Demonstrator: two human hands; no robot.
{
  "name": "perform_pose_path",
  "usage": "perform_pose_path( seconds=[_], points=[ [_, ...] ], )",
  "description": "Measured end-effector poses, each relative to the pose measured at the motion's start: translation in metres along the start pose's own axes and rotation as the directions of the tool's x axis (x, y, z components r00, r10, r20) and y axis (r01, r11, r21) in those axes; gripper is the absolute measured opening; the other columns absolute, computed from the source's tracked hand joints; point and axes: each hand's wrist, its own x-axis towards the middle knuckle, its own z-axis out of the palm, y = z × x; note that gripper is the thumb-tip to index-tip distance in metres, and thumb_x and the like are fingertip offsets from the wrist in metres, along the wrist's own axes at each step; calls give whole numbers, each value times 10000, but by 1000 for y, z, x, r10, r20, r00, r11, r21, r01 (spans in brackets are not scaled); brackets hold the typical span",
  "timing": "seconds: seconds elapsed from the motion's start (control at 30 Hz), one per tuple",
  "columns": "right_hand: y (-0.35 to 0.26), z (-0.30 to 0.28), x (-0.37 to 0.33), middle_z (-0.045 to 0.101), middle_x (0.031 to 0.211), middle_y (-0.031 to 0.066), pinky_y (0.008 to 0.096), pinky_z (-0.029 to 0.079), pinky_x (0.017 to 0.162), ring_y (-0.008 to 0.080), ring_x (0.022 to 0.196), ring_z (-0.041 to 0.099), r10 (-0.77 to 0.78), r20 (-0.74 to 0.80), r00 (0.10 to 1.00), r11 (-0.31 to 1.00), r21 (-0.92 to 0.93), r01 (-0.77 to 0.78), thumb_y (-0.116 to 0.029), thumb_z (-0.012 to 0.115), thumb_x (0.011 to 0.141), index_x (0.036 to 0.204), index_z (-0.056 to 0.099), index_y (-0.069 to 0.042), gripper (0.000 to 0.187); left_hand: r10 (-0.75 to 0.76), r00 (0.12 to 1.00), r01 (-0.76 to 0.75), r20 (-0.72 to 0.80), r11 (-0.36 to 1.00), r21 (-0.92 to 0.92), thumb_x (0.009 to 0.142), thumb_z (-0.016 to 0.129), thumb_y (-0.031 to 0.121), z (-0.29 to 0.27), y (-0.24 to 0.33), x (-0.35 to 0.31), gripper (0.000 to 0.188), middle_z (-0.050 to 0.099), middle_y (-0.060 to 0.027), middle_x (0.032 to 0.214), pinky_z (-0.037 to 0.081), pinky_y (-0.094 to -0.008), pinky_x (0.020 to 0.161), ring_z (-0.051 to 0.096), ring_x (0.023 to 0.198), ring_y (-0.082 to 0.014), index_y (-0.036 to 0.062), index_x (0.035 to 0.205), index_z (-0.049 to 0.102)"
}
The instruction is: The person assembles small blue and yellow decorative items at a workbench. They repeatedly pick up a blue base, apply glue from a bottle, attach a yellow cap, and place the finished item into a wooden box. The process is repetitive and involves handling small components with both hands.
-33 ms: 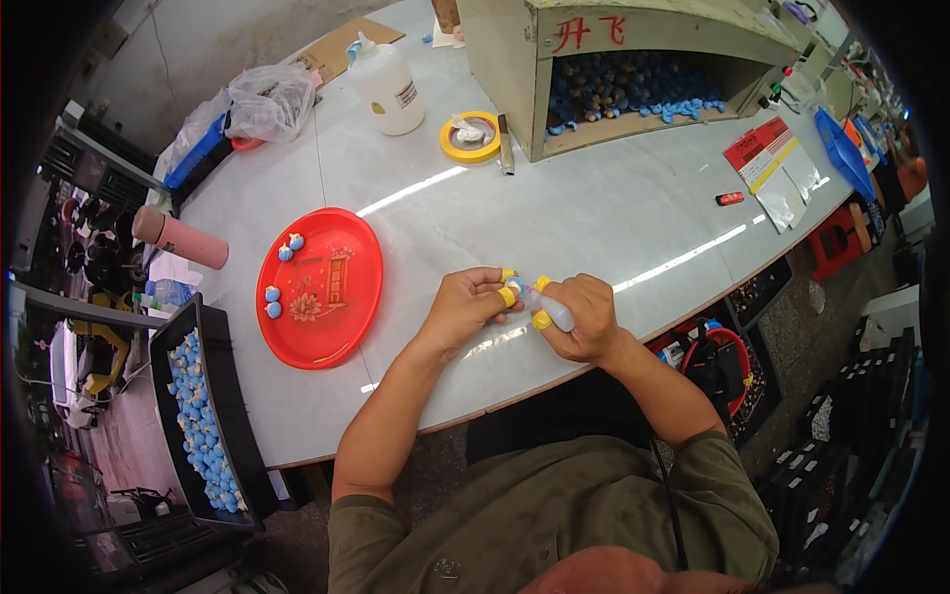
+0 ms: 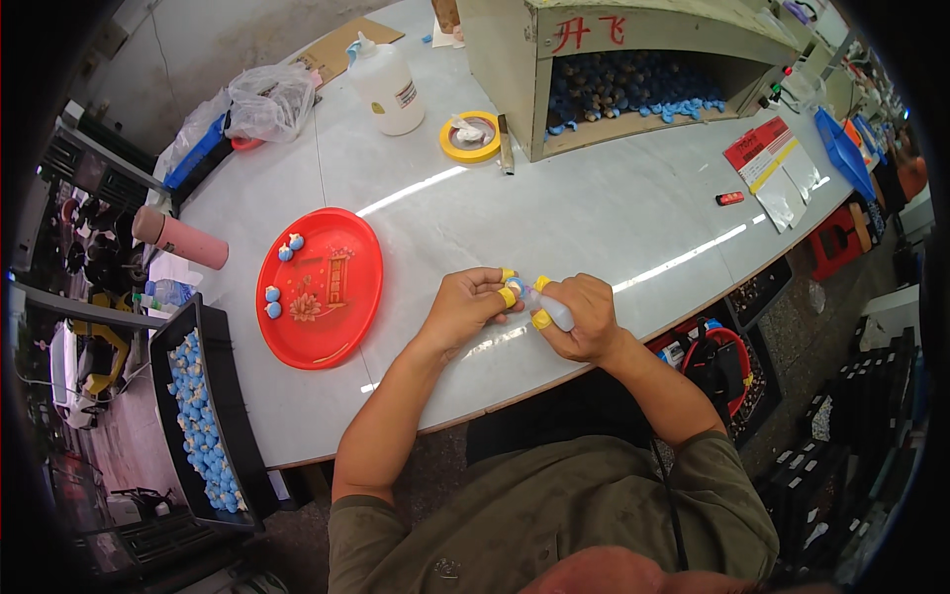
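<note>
Blue piece (image 2: pixel 515 284), apparently one, is held beside one bottle (image 2: pixel 557 315).

The person wears an olive-green shirt (image 2: pixel 574 505) with short, loose sleeves (image 2: pixel 730 485) and a small pale emblem (image 2: pixel 446 568) at left. A thin black cord (image 2: pixel 670 492) crosses its right side. Yellow bands (image 2: pixel 509 296) wrap fingers on the left hand (image 2: pixel 467 305) and right hand (image 2: pixel 588 315). Black cloth (image 2: pixel 564 414) covers the lap.
</note>
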Motion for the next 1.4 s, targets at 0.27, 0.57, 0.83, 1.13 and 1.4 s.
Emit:
perform_pose_path(
  seconds=[0.27, 0.57, 0.83, 1.13, 1.4],
  points=[
    [0, 0, 0, 645, 735, 111, 355, 431, 508, 267, 543, 573, 2, -3, 1000, 1000, 4, -2, -94, 755, 706, 938, 649, 6, 274, 5, 1000, -5, 6, 1000, 8, 928, 681, 63, -1, -1, 1, 325, 705, -96, 1071, 520, -197, 680, 697, 924, -138, -58, 1223, 616],
    [2, 2, -1, 652, 733, 130, 363, 445, 513, 281, 544, 579, 35, 0, 999, 998, 51, -35, -91, 757, 711, 952, 648, 8, 282, 0, 1000, -1, 29, 1000, 22, 941, 654, 62, 2, 4, -1, 353, 693, -121, 1083, 548, -210, 705, 703, 927, -157, -96, 1248, 582],
    [5, -8, -12, 666, 813, 135, 329, 487, 580, 220, 627, 619, 228, -114, 967, 951, 240, -196, -51, 717, 798, 1005, 620, 19, 239, -43, 999, 43, 11, 999, -13, 929, 662, 72, -1, 9, -2, 328, 702, -104, 1085, 539, -195, 717, 705, 984, -173, -38, 1232, 606],
    [33, -60, -13, 672, 1015, 82, 268, 490, 821, 130, 906, 624, 707, -53, 705, 629, 503, -593, -31, 650, 913, 1201, 536, 22, 314, -60, 998, 62, 18, 980, -190, 937, 627, 62, -11, 7, 1, 331, 686, -111, 1125, 597, -258, 810, 699, 1039, -238, -2, 1258, 580],
    [153, -177, -58, 606, 878, 27, 283, 459, 703, 113, 790, 501, 659, -431, 617, 616, -161, -771, -182, 742, 854, 1065, 662, -10, 284, -54, 998, 55, 19, 991, -123, 915, 680, 48, -7, 9, 0, 339, 688, -113, 1138, 586, -237, 765, 704, 1001, -208, 5, 1235, 576]
  ],
)
